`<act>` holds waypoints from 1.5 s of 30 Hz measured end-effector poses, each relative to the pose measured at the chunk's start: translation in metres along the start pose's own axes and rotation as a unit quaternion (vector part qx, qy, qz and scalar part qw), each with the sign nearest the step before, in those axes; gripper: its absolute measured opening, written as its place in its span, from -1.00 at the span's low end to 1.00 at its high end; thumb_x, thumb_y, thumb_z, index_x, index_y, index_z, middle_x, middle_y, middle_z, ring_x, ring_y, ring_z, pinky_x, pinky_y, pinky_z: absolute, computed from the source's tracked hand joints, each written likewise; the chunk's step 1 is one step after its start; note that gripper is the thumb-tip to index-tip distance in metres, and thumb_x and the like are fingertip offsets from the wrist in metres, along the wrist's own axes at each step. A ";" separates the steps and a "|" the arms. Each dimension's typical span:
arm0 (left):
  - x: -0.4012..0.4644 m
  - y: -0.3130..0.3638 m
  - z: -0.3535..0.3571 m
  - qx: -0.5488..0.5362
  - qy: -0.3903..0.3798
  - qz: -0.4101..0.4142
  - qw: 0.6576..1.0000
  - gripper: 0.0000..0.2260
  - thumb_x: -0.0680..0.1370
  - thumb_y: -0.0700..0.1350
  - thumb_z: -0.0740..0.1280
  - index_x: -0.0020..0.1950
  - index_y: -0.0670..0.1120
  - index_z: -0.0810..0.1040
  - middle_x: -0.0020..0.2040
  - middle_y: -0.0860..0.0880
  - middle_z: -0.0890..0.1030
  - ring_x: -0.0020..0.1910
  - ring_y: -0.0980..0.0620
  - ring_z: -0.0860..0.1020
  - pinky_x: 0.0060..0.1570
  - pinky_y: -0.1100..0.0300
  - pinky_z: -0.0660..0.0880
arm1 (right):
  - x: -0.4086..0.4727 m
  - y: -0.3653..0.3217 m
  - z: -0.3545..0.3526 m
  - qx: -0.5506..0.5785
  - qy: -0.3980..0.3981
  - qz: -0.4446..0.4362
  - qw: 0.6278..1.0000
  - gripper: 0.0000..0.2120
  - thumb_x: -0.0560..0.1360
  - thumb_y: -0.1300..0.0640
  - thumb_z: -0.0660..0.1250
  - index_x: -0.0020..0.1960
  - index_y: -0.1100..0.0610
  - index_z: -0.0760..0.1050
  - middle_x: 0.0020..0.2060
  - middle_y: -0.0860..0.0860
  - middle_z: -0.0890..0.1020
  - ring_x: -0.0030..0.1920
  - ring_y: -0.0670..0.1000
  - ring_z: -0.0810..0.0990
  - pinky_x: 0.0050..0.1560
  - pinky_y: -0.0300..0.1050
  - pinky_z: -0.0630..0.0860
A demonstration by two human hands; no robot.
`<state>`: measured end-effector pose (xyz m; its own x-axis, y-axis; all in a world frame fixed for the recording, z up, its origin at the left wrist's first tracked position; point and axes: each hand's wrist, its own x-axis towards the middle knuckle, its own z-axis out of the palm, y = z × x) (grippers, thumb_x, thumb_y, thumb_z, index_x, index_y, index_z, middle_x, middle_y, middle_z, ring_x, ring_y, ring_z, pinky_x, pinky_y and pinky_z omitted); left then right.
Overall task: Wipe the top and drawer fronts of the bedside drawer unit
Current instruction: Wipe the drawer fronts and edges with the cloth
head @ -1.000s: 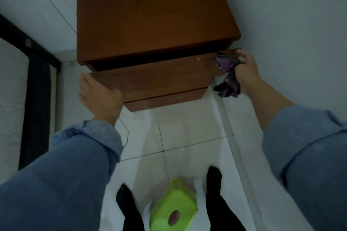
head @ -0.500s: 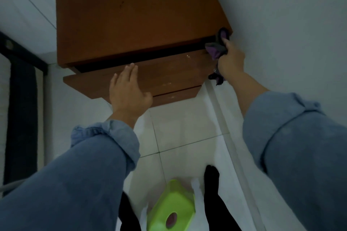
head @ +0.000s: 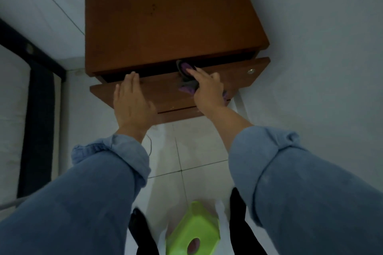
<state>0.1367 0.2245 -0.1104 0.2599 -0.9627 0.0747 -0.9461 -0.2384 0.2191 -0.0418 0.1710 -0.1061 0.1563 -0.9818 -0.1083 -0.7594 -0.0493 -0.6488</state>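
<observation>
The bedside drawer unit stands against the wall, its top drawer pulled out a little. The left hand lies flat w/ open fingers on the drawer front, left of the right grip. The right hand is closed around the purple cloth, pressing it at the drawer's upper edge. Best approx.: hold the drawer firm, wipe along the edge w/ even pressure, cloth kept flat.

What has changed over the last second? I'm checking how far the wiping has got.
The right hand carried the purple cloth from the top drawer's right end leftward to the middle of its upper edge. The left hand moved from the drawer's left end to its front, fingertips at the upper edge. The cloth stays in the right grip, the drawer stays pulled out, and the green stool is unmoved.
</observation>
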 end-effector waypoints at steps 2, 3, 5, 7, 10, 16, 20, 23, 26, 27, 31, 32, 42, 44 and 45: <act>0.001 -0.020 -0.007 0.028 -0.010 -0.023 0.999 -0.34 0.44 -0.20 0.29 0.50 -0.20 0.15 0.51 -0.14 0.22 0.50 -0.08 0.15 0.50 -0.01 -0.01 | 0.001 0.001 0.000 0.008 0.018 0.007 1.000 -0.50 0.54 0.30 0.21 0.40 -0.10 0.34 0.42 -0.04 0.33 0.27 0.15 0.32 0.31 -0.06 0.24; 0.000 -0.028 -0.008 0.034 -0.024 -0.027 0.999 -0.33 0.43 -0.19 0.29 0.51 -0.19 0.14 0.51 -0.13 0.21 0.50 -0.07 0.16 0.50 -0.02 -0.01 | 0.002 0.001 0.003 0.007 0.027 0.008 1.000 -0.49 0.53 0.30 0.23 0.39 -0.11 0.35 0.42 -0.04 0.34 0.27 0.15 0.33 0.31 -0.05 0.25; -0.002 -0.040 -0.007 0.037 -0.048 -0.023 0.998 -0.30 0.40 -0.13 0.30 0.52 -0.16 0.14 0.53 -0.09 0.20 0.50 -0.03 0.16 0.50 -0.02 -0.05 | 0.002 -0.004 0.013 0.008 0.044 0.021 0.999 -0.46 0.50 0.32 0.24 0.38 -0.14 0.35 0.42 -0.05 0.35 0.27 0.13 0.33 0.29 -0.05 0.26; -0.004 -0.046 -0.005 0.029 -0.057 -0.013 0.998 -0.25 0.37 -0.08 0.31 0.53 -0.13 0.14 0.54 -0.05 0.17 0.51 0.01 0.14 0.49 0.00 -0.10 | 0.001 -0.010 0.019 0.025 0.071 0.056 0.996 -0.44 0.49 0.34 0.24 0.36 -0.13 0.36 0.41 -0.04 0.34 0.26 0.13 0.34 0.27 -0.08 0.27; -0.007 -0.051 -0.004 0.017 -0.059 0.005 0.998 -0.21 0.35 -0.01 0.33 0.53 -0.11 0.13 0.55 -0.02 0.14 0.52 0.05 0.11 0.49 0.02 -0.11 | -0.009 -0.027 0.032 0.005 0.081 0.047 0.996 -0.48 0.50 0.28 0.29 0.37 -0.12 0.36 0.41 -0.07 0.35 0.23 0.13 0.35 0.22 -0.14 0.25; -0.006 -0.062 -0.006 -0.117 0.009 -0.033 0.993 -0.42 0.31 -0.01 0.22 0.33 -0.09 0.43 0.33 -0.06 0.47 0.34 -0.06 0.41 0.35 0.05 0.25 | -0.026 -0.098 0.093 -0.105 -0.035 -0.127 0.986 -0.60 0.51 0.14 0.26 0.33 -0.11 0.40 0.36 -0.11 0.44 0.13 0.09 0.34 0.08 -0.06 0.24; -0.015 -0.097 -0.016 -0.251 0.040 -0.218 0.942 -0.37 0.37 -0.28 0.26 0.45 -0.18 0.27 0.43 -0.14 0.33 0.41 -0.10 0.30 0.41 0.08 0.23 | -0.064 -0.086 0.116 -0.060 -0.103 -0.033 0.992 -0.61 0.48 0.20 0.31 0.29 -0.01 0.45 0.05 0.02 0.47 0.22 0.15 0.34 0.18 -0.04 0.27; -0.010 -0.117 -0.020 -0.305 -0.013 -0.227 0.925 -0.36 0.43 -0.32 0.24 0.51 -0.17 0.17 0.51 -0.13 0.22 0.48 -0.06 0.20 0.45 0.13 0.12 | -0.067 -0.080 0.127 0.034 -0.018 -0.022 0.999 -0.57 0.42 0.30 0.29 0.21 -0.06 0.52 0.08 0.07 0.48 0.10 0.08 0.40 0.16 0.00 0.39; -0.002 -0.117 -0.024 -0.355 -0.034 -0.233 0.905 -0.38 0.46 -0.30 0.24 0.51 -0.15 0.17 0.51 -0.12 0.23 0.48 -0.04 0.21 0.46 0.10 0.15 | -0.046 -0.099 0.121 0.080 0.096 -0.074 0.989 -0.48 0.37 0.43 0.17 0.21 0.03 0.52 0.10 0.05 0.57 0.00 -0.01 0.36 0.04 0.05 0.49; 0.000 -0.112 -0.025 -0.376 -0.042 -0.233 0.896 -0.38 0.47 -0.28 0.25 0.51 -0.13 0.18 0.50 -0.11 0.25 0.47 -0.04 0.23 0.45 0.09 0.17 | -0.037 -0.107 0.114 0.084 0.142 -0.095 0.982 -0.49 0.36 0.43 0.15 0.21 0.06 0.52 0.10 0.03 0.59 -0.01 0.02 0.36 0.00 0.02 0.49; 0.007 -0.100 -0.026 -0.443 -0.046 -0.229 0.865 -0.44 0.37 -0.13 0.24 0.39 -0.02 0.39 0.35 -0.01 0.47 0.34 0.03 0.41 0.34 0.07 0.36 | -0.003 -0.119 0.085 0.088 0.253 -0.063 0.961 -0.49 0.41 0.45 0.15 0.28 0.09 0.45 0.18 0.02 0.54 0.02 0.03 0.34 0.01 -0.20 0.38; 0.007 -0.099 -0.026 -0.452 -0.042 -0.236 0.859 -0.47 0.38 -0.14 0.25 0.38 -0.02 0.41 0.33 0.00 0.49 0.32 0.03 0.42 0.31 0.12 0.36 | -0.001 -0.115 0.082 0.071 0.241 -0.038 0.967 -0.47 0.42 0.46 0.17 0.31 0.09 0.42 0.21 0.01 0.52 0.05 0.05 0.35 0.06 -0.17 0.39; 0.008 -0.106 -0.022 -0.513 -0.002 -0.282 0.811 -0.59 0.51 -0.23 0.11 0.30 0.01 0.49 0.15 0.06 0.55 0.15 0.10 0.46 0.23 0.12 0.41 | -0.013 -0.129 0.111 0.018 0.040 0.009 0.999 -0.45 0.48 0.32 0.26 0.42 0.00 0.31 0.27 0.09 0.41 0.16 0.16 0.42 0.25 0.00 0.35; 0.006 -0.107 -0.024 -0.530 -0.003 -0.282 0.800 -0.63 0.46 -0.17 0.11 0.20 0.03 0.53 0.08 0.09 0.55 0.12 0.10 0.48 0.14 0.20 0.40 | -0.019 -0.146 0.118 0.005 -0.005 -0.044 0.999 -0.45 0.50 0.33 0.24 0.44 0.01 0.28 0.33 0.06 0.39 0.18 0.15 0.38 0.22 -0.04 0.31; 0.007 -0.109 -0.024 -0.535 -0.006 -0.283 0.796 -0.61 0.41 -0.12 0.11 0.18 -0.01 0.54 0.08 0.07 0.57 0.10 0.10 0.49 0.11 0.22 0.40 | -0.018 -0.153 0.120 0.005 -0.020 -0.056 0.998 -0.46 0.51 0.31 0.24 0.44 0.00 0.28 0.33 0.05 0.39 0.18 0.15 0.37 0.21 -0.04 0.30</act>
<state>0.2463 0.2465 -0.1103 0.5778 -0.7429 -0.3380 0.0288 -0.3953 0.9181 0.1473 0.2179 -0.0952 0.2646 -0.9622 -0.0640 -0.7291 -0.1561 -0.6664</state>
